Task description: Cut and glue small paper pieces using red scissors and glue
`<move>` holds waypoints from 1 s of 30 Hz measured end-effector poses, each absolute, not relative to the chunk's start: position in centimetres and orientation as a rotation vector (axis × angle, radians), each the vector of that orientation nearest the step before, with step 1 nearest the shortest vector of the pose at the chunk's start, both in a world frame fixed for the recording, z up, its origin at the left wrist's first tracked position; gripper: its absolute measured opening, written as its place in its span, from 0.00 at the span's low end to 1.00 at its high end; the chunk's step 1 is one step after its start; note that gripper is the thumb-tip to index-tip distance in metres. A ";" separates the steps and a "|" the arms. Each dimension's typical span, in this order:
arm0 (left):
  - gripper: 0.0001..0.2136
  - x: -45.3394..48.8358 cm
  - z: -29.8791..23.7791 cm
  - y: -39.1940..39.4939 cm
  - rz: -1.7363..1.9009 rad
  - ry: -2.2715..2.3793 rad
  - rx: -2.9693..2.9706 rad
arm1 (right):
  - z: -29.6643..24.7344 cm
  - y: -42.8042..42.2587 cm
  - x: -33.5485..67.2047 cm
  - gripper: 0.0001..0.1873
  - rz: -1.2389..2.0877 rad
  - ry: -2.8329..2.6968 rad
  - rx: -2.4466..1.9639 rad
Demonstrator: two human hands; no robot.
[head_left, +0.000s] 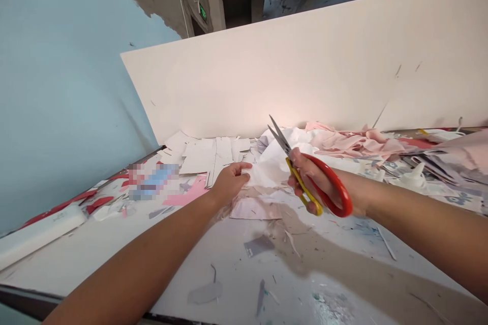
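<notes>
My right hand (pixel 308 175) is closed round a pair of scissors (pixel 282 138) with one red and one yellow handle. Their blades are slightly apart and point up and to the left, above the table. My left hand (pixel 232 180) has its thumb and fingers bent together at the edge of a thin white fabric (pixel 267 167), pinching it. The fabric lies crumpled towards the back of the table. Under it, a pale pink piece (pixel 255 209) lies flat, close to my left hand.
White cards (pixel 202 155) and pink paper (pixel 186 193) lie to the left. A white roll (pixel 41 236) rests at the left edge. Pink fabric (pixel 351 141) and a white nozzle bottle (pixel 414 177) lie to the right. An upright white board (pixel 305 76) stands behind; small scraps dot the table (pixel 229 259).
</notes>
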State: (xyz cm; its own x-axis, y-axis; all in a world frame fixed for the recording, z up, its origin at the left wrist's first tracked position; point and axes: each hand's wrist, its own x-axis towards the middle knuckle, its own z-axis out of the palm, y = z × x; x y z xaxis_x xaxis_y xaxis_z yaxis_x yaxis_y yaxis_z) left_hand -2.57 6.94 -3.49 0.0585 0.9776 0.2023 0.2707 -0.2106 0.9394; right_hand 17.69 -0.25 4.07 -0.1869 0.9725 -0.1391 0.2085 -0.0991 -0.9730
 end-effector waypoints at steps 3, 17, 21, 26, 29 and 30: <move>0.17 -2.6 -3.6 7.0 1.181 1.255 1.569 | 2.9 -1.3 19.2 0.25 1.659 -1.345 -1.268; 0.19 -1.7 -2.6 6.1 1.211 1.133 1.370 | 0.9 -3.5 18.9 0.45 2.107 -1.471 -1.487; 0.19 -1.6 -2.4 5.7 1.205 1.130 1.404 | 0.9 -3.2 17.7 0.44 2.097 -1.436 -1.500; 0.21 -1.5 -2.2 5.4 1.203 1.138 1.421 | 0.9 -3.0 16.5 0.40 2.009 -1.398 -1.512; 0.21 -1.4 -2.3 5.3 1.212 1.138 1.428 | 0.8 -2.9 16.1 0.38 1.988 -1.354 -1.470; 0.21 -1.5 -2.3 5.3 1.215 1.136 1.432 | 0.8 -2.8 15.9 0.36 1.982 -1.324 -1.445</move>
